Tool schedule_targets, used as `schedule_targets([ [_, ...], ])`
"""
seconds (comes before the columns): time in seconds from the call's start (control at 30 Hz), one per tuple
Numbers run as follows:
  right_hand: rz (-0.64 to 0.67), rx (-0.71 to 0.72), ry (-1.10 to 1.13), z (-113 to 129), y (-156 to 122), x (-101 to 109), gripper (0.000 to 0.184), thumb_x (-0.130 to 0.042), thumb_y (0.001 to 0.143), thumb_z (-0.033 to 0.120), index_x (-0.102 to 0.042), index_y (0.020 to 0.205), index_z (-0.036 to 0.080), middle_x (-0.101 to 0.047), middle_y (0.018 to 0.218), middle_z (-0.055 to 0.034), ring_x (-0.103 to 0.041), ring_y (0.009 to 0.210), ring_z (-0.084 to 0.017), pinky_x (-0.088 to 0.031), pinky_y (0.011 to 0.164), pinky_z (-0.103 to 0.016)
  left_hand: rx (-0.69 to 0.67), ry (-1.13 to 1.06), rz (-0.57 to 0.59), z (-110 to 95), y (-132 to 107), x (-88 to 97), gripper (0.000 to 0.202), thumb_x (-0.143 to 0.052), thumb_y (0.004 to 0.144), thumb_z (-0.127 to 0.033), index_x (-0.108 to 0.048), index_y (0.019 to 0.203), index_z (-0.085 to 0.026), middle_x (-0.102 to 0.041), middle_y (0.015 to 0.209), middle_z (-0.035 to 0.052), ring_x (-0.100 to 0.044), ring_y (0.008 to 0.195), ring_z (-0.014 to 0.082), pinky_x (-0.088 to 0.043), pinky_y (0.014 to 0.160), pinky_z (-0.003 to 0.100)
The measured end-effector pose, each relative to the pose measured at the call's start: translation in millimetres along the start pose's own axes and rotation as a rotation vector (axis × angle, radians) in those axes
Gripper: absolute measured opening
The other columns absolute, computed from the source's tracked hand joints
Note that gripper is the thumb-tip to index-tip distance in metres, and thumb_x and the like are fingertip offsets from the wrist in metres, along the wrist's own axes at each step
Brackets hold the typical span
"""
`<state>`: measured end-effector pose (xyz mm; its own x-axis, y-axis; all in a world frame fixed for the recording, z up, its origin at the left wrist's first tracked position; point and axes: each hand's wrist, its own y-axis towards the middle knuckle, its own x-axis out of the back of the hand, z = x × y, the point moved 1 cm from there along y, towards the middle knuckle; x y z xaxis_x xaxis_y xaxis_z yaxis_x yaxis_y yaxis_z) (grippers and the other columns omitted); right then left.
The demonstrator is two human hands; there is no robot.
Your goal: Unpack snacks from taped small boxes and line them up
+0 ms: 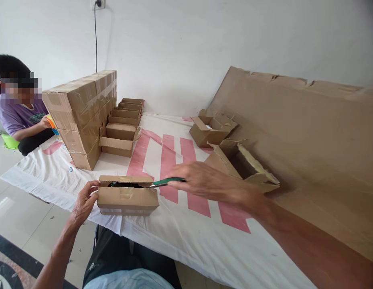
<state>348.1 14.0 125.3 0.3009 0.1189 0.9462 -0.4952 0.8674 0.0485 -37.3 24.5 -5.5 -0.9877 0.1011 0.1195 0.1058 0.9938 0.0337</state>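
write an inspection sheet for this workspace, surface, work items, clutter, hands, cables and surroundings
Surface: wrinkled white cloth with red markings.
Work items: front carton, narrow gap along its top; green-handled tool at the gap's right end.
Clutter: small blue-and-white item near the carton stack.
Hands: left hand touches the front carton's left end; right hand holds the tool.
Cables: black cable plugged in at the wall; lower end hidden.
Surroundings: open cartons, large cardboard sheet, person at left.

Foreground carton (126, 201), brown; tool handle (166, 181), green; cloth (171, 230), white with pinkish-red bars; wall (174, 52), pale grey-white; power cord (95, 40), black
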Motion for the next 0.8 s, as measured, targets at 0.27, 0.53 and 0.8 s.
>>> schedule_targets([
  [0.27,-0.526,-0.512,0.276,-82.3,-91.2,-137.1,0.047,-0.046,0.099,0.055,-0.073,0.118,0.022,-0.075,0.103,-0.0118,-0.071,0.094,-0.031,-0.055,0.08,-0.041,0.019,-0.033,0.047,-0.7,2.0,2.8,0.046,-0.078,0.083,-0.042,-0.068,0.123,-0.022,-0.078,0.127,0.0125,-0.071,0.121,0.0335,-0.057,0.089,0.037],
  [0.53,-0.621,-0.542,-0.038,-94.9,-126.6,-245.2,0.045,-0.043,0.105,0.049,-0.073,0.121,0.019,-0.07,0.1,-0.0145,-0.064,0.093,-0.035,-0.054,0.082,-0.05,-0.078,0.143,0.065,-12.6,2.5,11.9,0.042,-0.076,0.091,-0.049,-0.077,0.124,-0.023,-0.066,0.147,0.0127,-0.059,0.14,0.0344,-0.049,0.117,0.044],
  [0.8,-0.738,-0.383,0.577,-46.7,-68.5,-200.3,0.038,-0.058,0.103,0.054,-0.071,0.123,0.025,-0.071,0.116,-0.0105,-0.071,0.102,-0.029,-0.061,0.087,-0.044,-0.079,0.144,0.217,-13.5,0.2,26.1,0.055,-0.078,0.09,-0.062,-0.076,0.134,-0.028,-0.057,0.156,0.0144,-0.057,0.142,0.0397,-0.06,0.104,0.043],
])
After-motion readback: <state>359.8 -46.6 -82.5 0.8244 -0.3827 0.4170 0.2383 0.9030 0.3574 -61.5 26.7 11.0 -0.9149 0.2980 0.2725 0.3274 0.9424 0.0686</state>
